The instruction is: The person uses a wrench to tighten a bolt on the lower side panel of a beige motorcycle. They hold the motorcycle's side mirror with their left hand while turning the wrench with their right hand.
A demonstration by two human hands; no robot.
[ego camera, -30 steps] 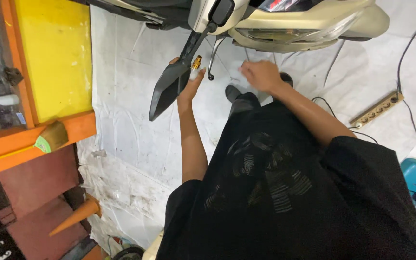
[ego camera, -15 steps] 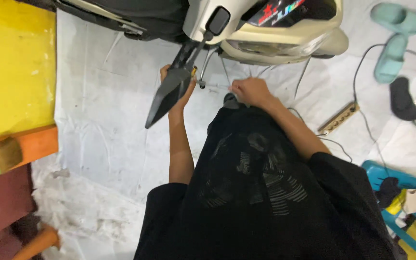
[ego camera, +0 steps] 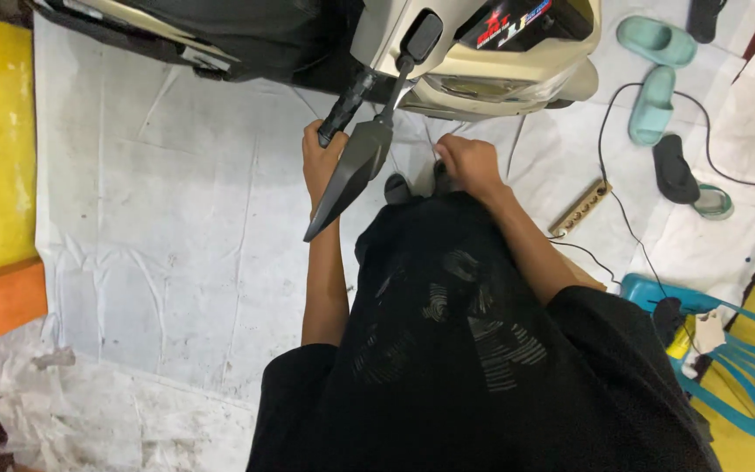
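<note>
Scooter at top centre, standing on a floor sheet that spreads left and below it. Left hand on the handlebar grip; mirror sticks down just right of that hand. Right hand below the scooter's front panel, right of the mirror. Power strip on the floor right of the right hand. Sandals further right, near the top. Plastic chair at lower right.

White floor sheet under scooter, sandals, power strip.
</note>
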